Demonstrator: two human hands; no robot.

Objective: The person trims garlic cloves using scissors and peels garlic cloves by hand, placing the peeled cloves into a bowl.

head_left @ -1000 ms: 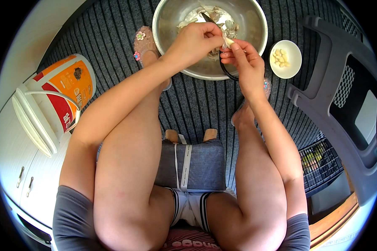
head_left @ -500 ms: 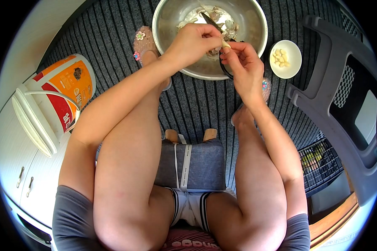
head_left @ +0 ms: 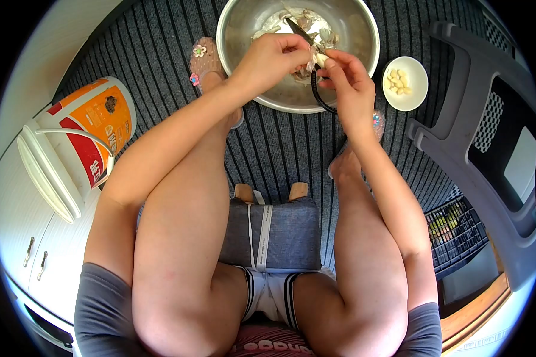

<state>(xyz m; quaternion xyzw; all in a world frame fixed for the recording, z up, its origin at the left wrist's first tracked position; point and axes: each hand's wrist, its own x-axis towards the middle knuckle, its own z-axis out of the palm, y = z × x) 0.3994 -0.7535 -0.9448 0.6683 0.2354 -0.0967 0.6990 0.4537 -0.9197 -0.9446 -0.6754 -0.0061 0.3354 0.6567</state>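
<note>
Above the near part of a steel bowl (head_left: pixel 238 77), both my hands meet at a garlic clove (head_left: pixel 321 60). My right hand (head_left: pixel 352 83) pinches the pale clove between thumb and fingers. With thumb and index finger together, my left hand (head_left: pixel 277 64) grips a bit of garlic skin (head_left: pixel 312 58) at the clove's side. Scissors (head_left: pixel 315 89) with black handles lie in the bowl, partly hidden by my hands; their dark blade points up and left. Loose garlic skins (head_left: pixel 307 21) cover the bowl's bottom.
Right of the steel bowl, a small white bowl (head_left: pixel 420 89) holds several peeled cloves (head_left: pixel 398 82). A grey plastic stool (head_left: pixel 452 119) and a black basket (head_left: pixel 455 235) stand at the right. A lidded bucket (head_left: pixel 95 113) is at the left, on a striped mat (head_left: pixel 268 154).
The clove has turned and shows more of its pale, bare surface. My right fingers have shifted up slightly, uncovering more of the scissors' handle. My left hand has barely moved.
</note>
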